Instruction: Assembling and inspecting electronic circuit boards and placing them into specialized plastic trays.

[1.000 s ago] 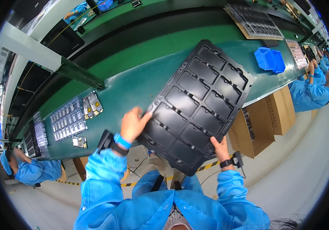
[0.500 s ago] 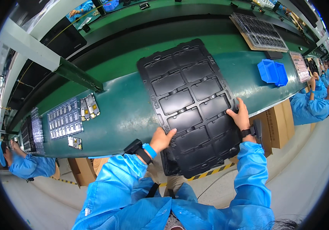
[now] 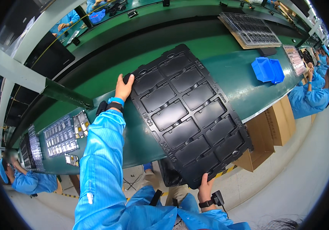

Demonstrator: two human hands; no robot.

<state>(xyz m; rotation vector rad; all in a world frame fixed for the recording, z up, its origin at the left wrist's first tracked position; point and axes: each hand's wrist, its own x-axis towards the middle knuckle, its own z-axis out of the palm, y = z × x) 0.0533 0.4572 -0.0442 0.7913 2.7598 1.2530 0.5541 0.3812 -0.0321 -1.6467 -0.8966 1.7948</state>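
Black tray gripped by left hand; right hand.

Brown cardboard cartons stand on the floor under the near edge of the green workbench, toward its right end, their flat sides facing outward. One carton, tilted, juts out beneath the bench edge lower down. On the bench's right part sits a blue plastic bin, rectangular and open-topped. At the far left, beyond the bench's far edge, dark flat screens hang on a pale frame, their faces black. A white-lettered marking shows on the left rim of the black moulded tray.
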